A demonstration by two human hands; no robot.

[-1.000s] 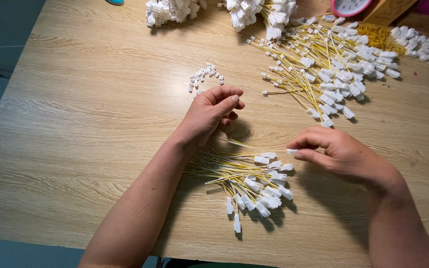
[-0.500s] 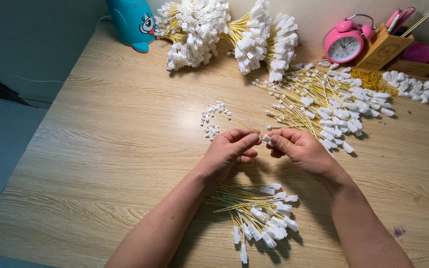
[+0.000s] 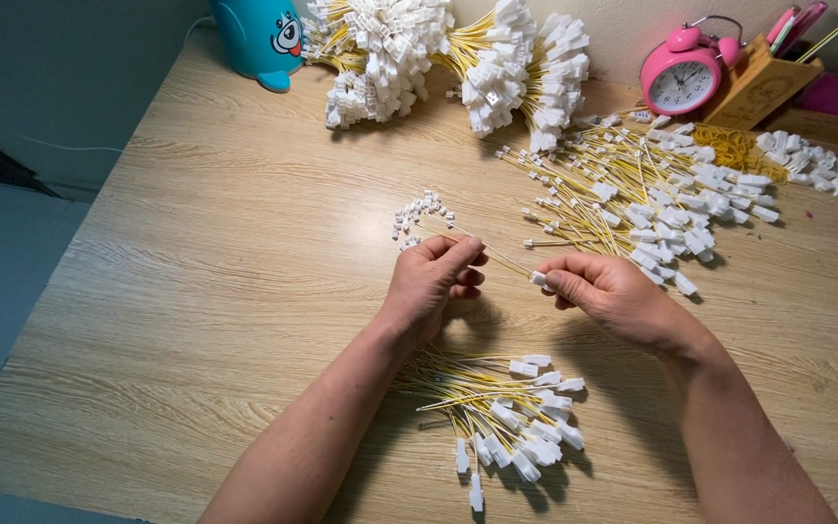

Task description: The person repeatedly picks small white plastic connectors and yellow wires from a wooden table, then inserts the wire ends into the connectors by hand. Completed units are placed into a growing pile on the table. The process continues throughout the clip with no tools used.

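My left hand and my right hand hold one thin yellow wire between them over the wooden table. The left fingers pinch its far end; the right fingers pinch the end with a small white connector. Just beyond the left hand lies a small cluster of loose white connectors. Below both hands rests a pile of yellow wires with white connectors. A larger spread of similar wires lies beyond the right hand.
Big bundles of white-tipped yellow wires stand along the back edge, beside a blue toy figure. A pink alarm clock, a wooden holder and more white connectors sit at the back right.
The hands came together from apart and now stretch a single wire between them. The view has tilted up, showing the back of the table.
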